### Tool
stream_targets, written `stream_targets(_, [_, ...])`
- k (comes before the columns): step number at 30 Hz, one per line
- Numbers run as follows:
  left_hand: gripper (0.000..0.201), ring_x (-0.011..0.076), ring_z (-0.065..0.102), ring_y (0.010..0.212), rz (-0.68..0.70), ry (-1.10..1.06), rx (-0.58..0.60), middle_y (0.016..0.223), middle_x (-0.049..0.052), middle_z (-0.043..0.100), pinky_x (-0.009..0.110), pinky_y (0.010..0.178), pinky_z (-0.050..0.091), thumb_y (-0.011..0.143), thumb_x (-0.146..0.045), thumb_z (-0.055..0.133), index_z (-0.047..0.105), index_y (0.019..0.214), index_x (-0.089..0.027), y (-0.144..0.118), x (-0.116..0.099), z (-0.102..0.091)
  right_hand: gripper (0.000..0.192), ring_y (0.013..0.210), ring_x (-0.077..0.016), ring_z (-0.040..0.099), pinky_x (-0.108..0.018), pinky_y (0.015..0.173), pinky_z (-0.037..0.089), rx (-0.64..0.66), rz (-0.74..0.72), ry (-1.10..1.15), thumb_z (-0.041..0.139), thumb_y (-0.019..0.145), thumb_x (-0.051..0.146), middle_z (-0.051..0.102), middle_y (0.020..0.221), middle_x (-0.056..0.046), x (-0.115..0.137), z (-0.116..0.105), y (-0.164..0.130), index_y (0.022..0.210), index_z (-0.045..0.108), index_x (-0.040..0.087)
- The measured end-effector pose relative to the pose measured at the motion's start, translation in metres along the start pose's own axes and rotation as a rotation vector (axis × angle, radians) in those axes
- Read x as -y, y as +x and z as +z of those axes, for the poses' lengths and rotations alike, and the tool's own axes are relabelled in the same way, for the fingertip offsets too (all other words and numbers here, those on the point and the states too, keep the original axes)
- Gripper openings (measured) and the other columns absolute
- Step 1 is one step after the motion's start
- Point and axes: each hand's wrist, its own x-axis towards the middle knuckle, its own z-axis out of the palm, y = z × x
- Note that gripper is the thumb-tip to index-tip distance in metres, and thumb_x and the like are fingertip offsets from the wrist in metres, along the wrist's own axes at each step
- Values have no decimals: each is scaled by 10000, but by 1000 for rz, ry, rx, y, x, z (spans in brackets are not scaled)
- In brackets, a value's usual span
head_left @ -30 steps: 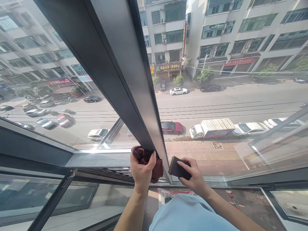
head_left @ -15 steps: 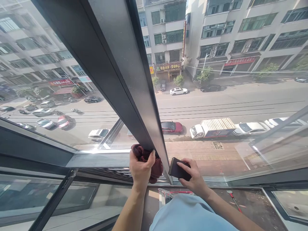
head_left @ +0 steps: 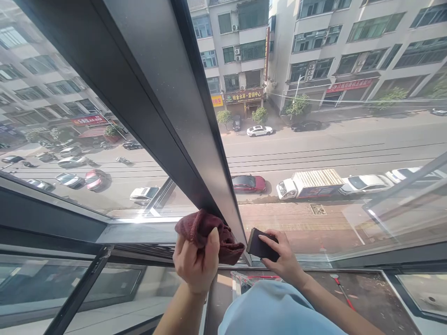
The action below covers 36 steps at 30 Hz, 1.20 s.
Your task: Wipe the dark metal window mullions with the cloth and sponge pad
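Note:
A dark metal window post (head_left: 174, 116) runs from the top left down to the sill in front of me. My left hand (head_left: 195, 263) grips a dark red cloth (head_left: 206, 232) bunched against the foot of the post on its left side. My right hand (head_left: 284, 260) holds a small black rectangular pad (head_left: 260, 245) flat against the glass just right of the post's base. Both forearms reach up from the bottom edge of the view.
Large glass panes (head_left: 331, 153) on both sides look down on a street with parked cars and a white truck. A dark sill frame (head_left: 139, 232) runs along the bottom. A red-handled tool (head_left: 340, 286) lies on the ledge below right. My light blue garment (head_left: 275, 309) fills the bottom centre.
My left hand has pulled the red cloth down and left, off the post's edge, and the cloth now stands bunched above the fingers. The right hand with the pad has hardly moved.

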Motion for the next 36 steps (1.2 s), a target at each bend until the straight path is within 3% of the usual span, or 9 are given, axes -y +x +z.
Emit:
stream_targets(3, [137,236,584,769,386,272,40,748,79,611,352,694,463,677,-204,723,623,766,-175,-12,14,15,564,1073,-258,448,-455,904,437,9,-2,3,592,670,162,452,1180,-77,0,-2,2,1214,516,286])
stream_targets(8, [184,173,516,545,403,282,268,559,31,511,292,531,443,727,-147,654,561,571,-178,-72,39,29,545,1051,-255,471,-446,892,452,-16,32,-16,596,660,164,477,1159,-77,-5,-3,-2,1189,544,285])
stream_targets(10, [122,172,512,559,394,248,267,583,29,501,288,527,442,721,-125,659,596,631,-179,-59,31,25,548,1052,-258,468,-444,887,456,-6,32,-23,598,649,160,475,1159,-76,-11,-5,-5,1181,550,284])
stream_targets(16, [182,214,527,762,479,290,-46,791,73,565,326,665,433,617,-179,776,660,756,-191,71,-18,10,566,1067,-258,434,-467,918,423,-14,39,-36,603,664,154,445,1163,-68,-22,-14,-1,1206,522,294])
stream_targets(18, [165,227,530,773,521,378,-106,768,78,566,347,680,426,623,-215,772,621,663,-164,69,-16,14,571,1076,-256,425,-463,925,417,-13,42,-22,608,671,157,434,1174,-66,-23,-14,0,1217,511,295])
stream_targets(21, [150,219,541,697,471,351,52,714,65,575,322,605,434,647,-216,753,615,686,-172,9,6,23,581,1091,-259,417,-464,934,412,-1,53,-15,613,672,163,423,1193,-64,-25,-12,-4,1225,502,300])
stream_targets(26, [147,195,601,720,113,221,193,787,74,623,301,661,500,793,-173,596,589,937,-147,-67,25,23,586,1064,-253,437,-439,907,434,34,26,-31,606,645,130,442,1175,-60,-36,-13,-8,1199,530,304])
stream_targets(31, [310,149,607,687,-871,-364,-6,824,34,647,251,654,524,703,-313,723,573,937,-175,-36,-3,17,562,1080,-258,421,-454,930,413,57,19,-29,618,668,161,439,1176,-66,-38,-18,8,1207,524,292])
stream_targets(36, [379,158,610,802,-1060,-681,-52,902,48,652,292,766,527,646,-268,777,571,953,-180,-26,-3,20,564,1117,-254,397,-441,959,396,107,28,28,616,680,172,415,1208,-64,-27,-8,12,1220,509,292])
